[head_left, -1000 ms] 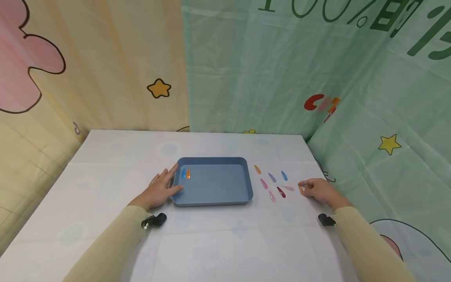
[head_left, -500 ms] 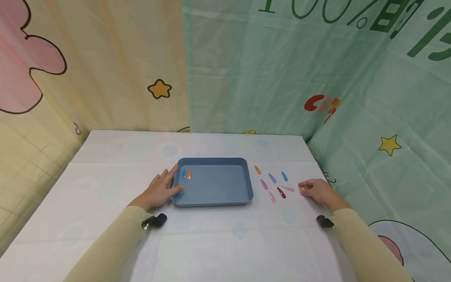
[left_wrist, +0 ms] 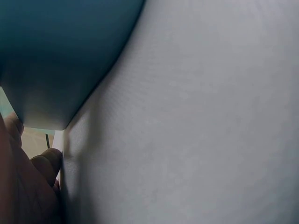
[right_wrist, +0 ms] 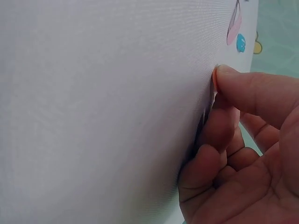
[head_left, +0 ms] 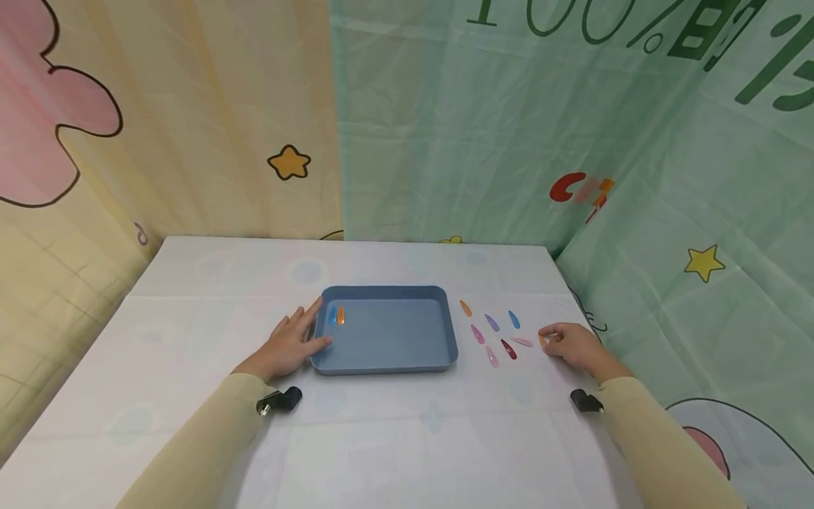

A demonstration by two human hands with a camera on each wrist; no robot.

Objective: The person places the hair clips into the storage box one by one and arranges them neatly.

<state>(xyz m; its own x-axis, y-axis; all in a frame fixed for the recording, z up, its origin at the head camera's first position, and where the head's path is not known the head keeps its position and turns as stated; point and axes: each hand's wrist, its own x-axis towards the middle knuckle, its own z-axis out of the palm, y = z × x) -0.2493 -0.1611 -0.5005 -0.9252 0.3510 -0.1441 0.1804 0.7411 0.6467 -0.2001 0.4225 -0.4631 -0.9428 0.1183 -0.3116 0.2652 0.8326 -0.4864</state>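
Observation:
A blue-grey tray (head_left: 394, 338) lies mid-table in the head view. Inside its far left corner are a blue hair clip (head_left: 333, 315) and an orange one beside it. My left hand (head_left: 286, 346) rests at the tray's left side, fingers spread, thumb reaching over the rim; in the left wrist view its fingers (left_wrist: 46, 163) lie beside the tray's outer wall. At the right, my right hand (head_left: 572, 346) pinches an orange hair clip (right_wrist: 215, 80) between thumb and fingers, close at the tabletop. The fingers cover most of that clip.
Between tray and right hand lie several loose hair clips: an orange clip (head_left: 466, 308), a purple clip (head_left: 492, 322), a blue clip (head_left: 514, 319), a dark red clip (head_left: 509, 349) and pink ones, including a pink clip (head_left: 477, 334). Patterned curtains (head_left: 445, 141) hang behind the table.
Both hands stay where they were, the right still pinching the orange hair clip. Only the right wrist shifts very slightly to the left; the tray and loose clips hold their places.

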